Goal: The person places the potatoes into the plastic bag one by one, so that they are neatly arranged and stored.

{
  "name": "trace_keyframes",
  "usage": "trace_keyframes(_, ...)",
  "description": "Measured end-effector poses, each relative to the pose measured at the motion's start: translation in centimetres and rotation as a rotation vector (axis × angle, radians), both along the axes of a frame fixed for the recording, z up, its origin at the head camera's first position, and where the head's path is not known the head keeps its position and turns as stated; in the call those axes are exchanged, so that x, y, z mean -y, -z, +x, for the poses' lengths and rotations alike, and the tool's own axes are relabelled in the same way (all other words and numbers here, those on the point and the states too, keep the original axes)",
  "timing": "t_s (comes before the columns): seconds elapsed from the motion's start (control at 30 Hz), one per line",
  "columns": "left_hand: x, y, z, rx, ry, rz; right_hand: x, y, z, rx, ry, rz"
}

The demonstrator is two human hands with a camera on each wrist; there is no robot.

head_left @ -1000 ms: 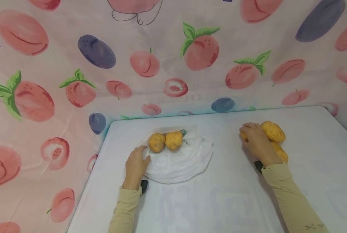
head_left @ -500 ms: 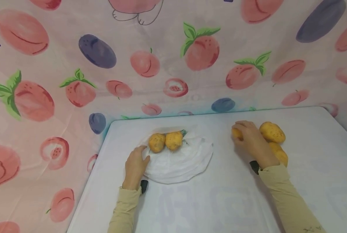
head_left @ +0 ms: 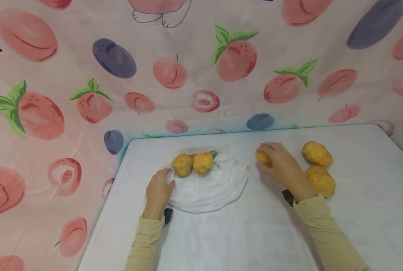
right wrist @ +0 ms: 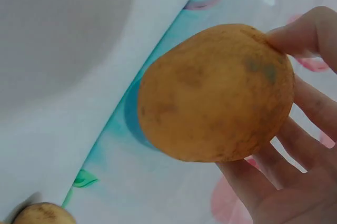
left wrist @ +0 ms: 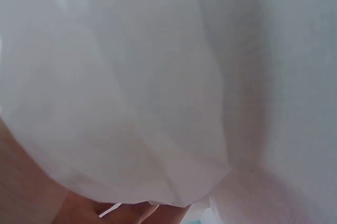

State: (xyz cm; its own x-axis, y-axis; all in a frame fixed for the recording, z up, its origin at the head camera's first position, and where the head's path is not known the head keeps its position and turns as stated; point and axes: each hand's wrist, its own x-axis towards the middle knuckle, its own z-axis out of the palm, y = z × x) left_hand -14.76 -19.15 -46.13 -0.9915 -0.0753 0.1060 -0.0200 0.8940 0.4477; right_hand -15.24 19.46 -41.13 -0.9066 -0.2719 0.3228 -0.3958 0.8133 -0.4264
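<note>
My right hand [head_left: 281, 165] holds a yellow potato [right wrist: 216, 95], with the thumb at one side and the fingers on the other. It is over the table, between the white plastic bag [head_left: 205, 194] and two more potatoes. My left hand [head_left: 158, 194] rests at the bag's left edge, thumb and fingers spread apart in a loose curve. White plastic overlaps the left fingers [left wrist: 126, 213] in the left wrist view. At the far side of the crumpled bag, one potato [head_left: 182, 165] sits beside another potato [head_left: 202, 163].
On the right of the white table [head_left: 228, 241] lie an oval potato [head_left: 317, 153] and, just nearer, a lumpy potato [head_left: 320, 181]. A fruit-printed cloth [head_left: 174, 41] rises behind the table and along its left side.
My right hand has moved left with its potato, away from the two potatoes on the right, toward the bag. My left hand stays at the bag's edge.
</note>
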Motion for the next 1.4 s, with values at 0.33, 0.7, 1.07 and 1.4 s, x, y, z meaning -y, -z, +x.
trace_keyframes(0.33, 0.0, 0.1, 0.1, 0.005, 0.001, -0.006, 2.6, -0.7, 0.4, -0.001, -0.063, -0.036)
trace_keyframes(0.7, -0.3, -0.1, 0.0, -0.007, 0.016, -0.006, 4.6, -0.7, 0.4, -0.005, -0.129, -0.099)
trace_keyframes(1.07, -0.2, -0.4, 0.2, -0.007, 0.011, -0.012, 7.1, -0.2, -0.5, 0.035, -0.176, -0.150)
trace_keyframes(1.4, -0.3, -0.3, 0.3, -0.030, 0.018, -0.010, 8.4, 0.5, -1.2, 0.012, -0.195, -0.153)
